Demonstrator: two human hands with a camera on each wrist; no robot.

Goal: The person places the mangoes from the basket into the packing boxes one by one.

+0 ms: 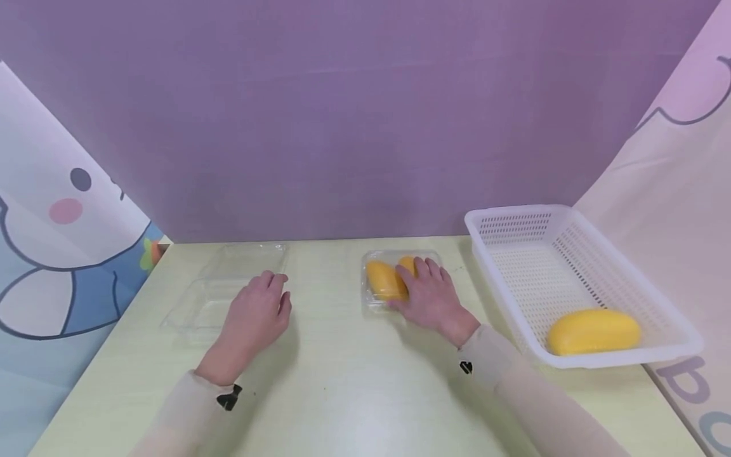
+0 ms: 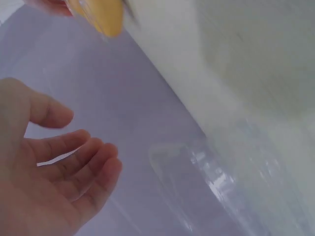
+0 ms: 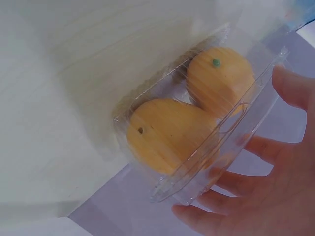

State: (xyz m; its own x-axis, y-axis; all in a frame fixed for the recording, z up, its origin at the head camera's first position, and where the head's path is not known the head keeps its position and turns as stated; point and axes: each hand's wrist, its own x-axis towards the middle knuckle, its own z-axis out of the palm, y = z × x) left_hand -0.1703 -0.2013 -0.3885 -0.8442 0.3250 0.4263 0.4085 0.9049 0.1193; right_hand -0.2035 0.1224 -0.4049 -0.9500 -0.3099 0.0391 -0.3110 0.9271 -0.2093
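Note:
My right hand [image 1: 431, 295] lies over a clear plastic box [image 1: 374, 308] with its fingers spread and touching the lid. Inside this box are two yellow mangoes [image 3: 170, 135], one beside the other; in the right wrist view the lid covers both. The right fingertips [image 3: 189, 214] reach along one edge of the box. Further left, my left hand [image 1: 257, 311] hovers with nothing in it, its fingers loosely bent. Just beside and partly behind it stands a second clear plastic box [image 1: 200, 311] with its lid raised back.
A white perforated basket [image 1: 514, 317] stands at the right of the table, holding one yellow mango [image 1: 594, 331] near its front. A purple cloth wall [image 1: 365, 127] rises behind the pale table [image 1: 354, 393]. Printed cloth panels flank both sides.

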